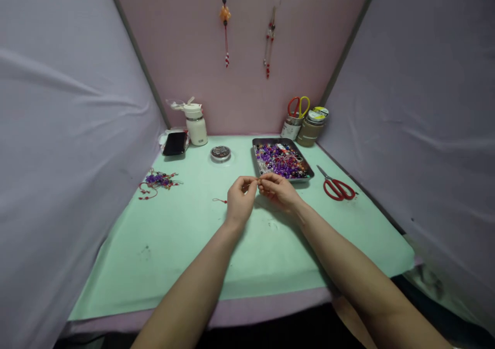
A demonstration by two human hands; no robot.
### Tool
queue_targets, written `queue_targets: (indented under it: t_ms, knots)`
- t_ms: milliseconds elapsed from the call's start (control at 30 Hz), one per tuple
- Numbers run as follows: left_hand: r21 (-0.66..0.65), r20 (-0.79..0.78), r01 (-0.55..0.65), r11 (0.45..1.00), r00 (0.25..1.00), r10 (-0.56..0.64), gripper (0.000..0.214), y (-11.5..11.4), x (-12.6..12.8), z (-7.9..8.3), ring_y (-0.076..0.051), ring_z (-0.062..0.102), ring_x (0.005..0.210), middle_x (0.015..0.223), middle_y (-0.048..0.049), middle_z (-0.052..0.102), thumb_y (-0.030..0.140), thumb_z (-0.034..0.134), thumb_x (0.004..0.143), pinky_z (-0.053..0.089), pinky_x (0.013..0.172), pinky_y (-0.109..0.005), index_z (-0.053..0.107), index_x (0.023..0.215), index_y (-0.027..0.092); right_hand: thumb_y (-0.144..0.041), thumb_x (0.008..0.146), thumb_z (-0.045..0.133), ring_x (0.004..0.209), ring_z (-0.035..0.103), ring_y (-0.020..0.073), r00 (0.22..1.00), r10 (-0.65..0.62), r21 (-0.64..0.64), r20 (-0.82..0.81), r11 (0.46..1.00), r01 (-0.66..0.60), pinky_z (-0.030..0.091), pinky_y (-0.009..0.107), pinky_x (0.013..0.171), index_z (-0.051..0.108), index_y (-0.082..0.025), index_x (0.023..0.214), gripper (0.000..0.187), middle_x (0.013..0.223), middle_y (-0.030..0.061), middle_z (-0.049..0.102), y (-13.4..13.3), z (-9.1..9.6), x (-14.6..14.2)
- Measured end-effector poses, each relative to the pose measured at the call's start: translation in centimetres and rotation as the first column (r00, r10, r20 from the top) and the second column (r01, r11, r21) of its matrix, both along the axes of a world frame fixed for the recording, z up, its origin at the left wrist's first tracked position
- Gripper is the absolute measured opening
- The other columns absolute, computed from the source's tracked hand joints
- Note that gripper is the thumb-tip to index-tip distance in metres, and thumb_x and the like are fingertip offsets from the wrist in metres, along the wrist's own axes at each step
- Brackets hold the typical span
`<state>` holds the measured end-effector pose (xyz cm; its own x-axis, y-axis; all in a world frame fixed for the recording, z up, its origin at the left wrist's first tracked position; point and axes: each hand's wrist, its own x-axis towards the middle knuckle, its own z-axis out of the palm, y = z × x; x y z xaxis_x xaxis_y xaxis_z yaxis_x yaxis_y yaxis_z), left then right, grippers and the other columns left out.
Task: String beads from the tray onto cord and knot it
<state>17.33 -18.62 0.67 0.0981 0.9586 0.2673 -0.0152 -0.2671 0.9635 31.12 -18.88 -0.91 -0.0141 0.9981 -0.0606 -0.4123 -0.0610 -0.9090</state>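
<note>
My left hand [241, 198] and my right hand [281, 190] meet over the middle of the table, fingertips touching. Both are closed in a pinch. A thin red cord [219, 200] with a looped end and a small red bead comes out from behind my left hand, which appears to hold it. Whatever sits between the right fingertips is too small to make out. Just beyond my right hand is a dark metal tray [310, 173] of loose purple, clear, red and black beads [284, 166], with some thread on top.
Red-handled scissors [337, 188] lie right. Left are finished beaded strings [158, 180], a phone [175, 144] and a white bottle [196, 126]. A round spool [220, 153] sits mid-back. A tin [291, 129] with scissors and a jar [309, 132] stand back right. Beaded hangings [225, 16] dangle behind.
</note>
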Motion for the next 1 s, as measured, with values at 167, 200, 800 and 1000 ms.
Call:
queue_targets:
  t_ms: [167,200,800,1000]
  knots:
    - [-0.039,0.024,0.022,0.999,1.0,-0.021,0.017,0.44,0.11,-0.72,-0.015,0.064,0.082,0.086,-0.0068,0.069,0.029,0.06,0.078,0.05,0.08,-0.03,0.063,0.083,0.013,-0.029,0.063,0.081,0.066,0.058,0.0075,0.998,0.011,0.025,-0.06,1.0,-0.01,0.05,0.023,0.068,0.065,-0.02,0.082,0.026,0.078,-0.002,0.066,-0.29,-0.07,0.03]
    - [-0.038,0.023,0.025,0.999,0.999,-0.024,0.016,0.44,0.13,-0.72,-0.016,0.065,0.082,0.086,-0.0069,0.07,0.028,0.06,0.077,0.05,0.081,-0.03,0.064,0.083,0.014,-0.029,0.063,0.081,0.066,0.058,0.0072,0.997,0.015,0.026,-0.08,1.0,-0.013,0.049,0.022,0.068,0.066,-0.02,0.082,0.026,0.077,-0.0022,0.066,-0.27,-0.15,0.06]
    - [-0.007,-0.009,0.022,1.0,1.0,-0.022,0.01,0.12,0.34,-0.56,-0.016,0.065,0.084,0.085,-0.0063,0.07,0.025,0.059,0.075,0.049,0.083,-0.031,0.062,0.076,0.015,-0.025,0.06,0.084,0.065,0.06,0.0064,0.99,0.04,0.043,-0.133,0.998,-0.035,0.049,0.019,0.064,0.067,-0.02,0.078,0.026,0.071,-0.0034,0.068,-0.15,-0.6,0.2]
    - [0.009,-0.012,0.017,1.0,1.0,-0.017,0.009,0.21,0.41,-0.74,-0.016,0.065,0.082,0.083,-0.0059,0.07,0.024,0.058,0.075,0.049,0.083,-0.031,0.062,0.075,0.016,-0.027,0.057,0.086,0.066,0.062,0.0062,0.99,0.008,0.029,-0.141,1.0,-0.004,0.05,0.018,0.066,0.069,-0.02,0.083,0.032,0.075,-0.0019,0.07,-0.13,-0.71,0.12]
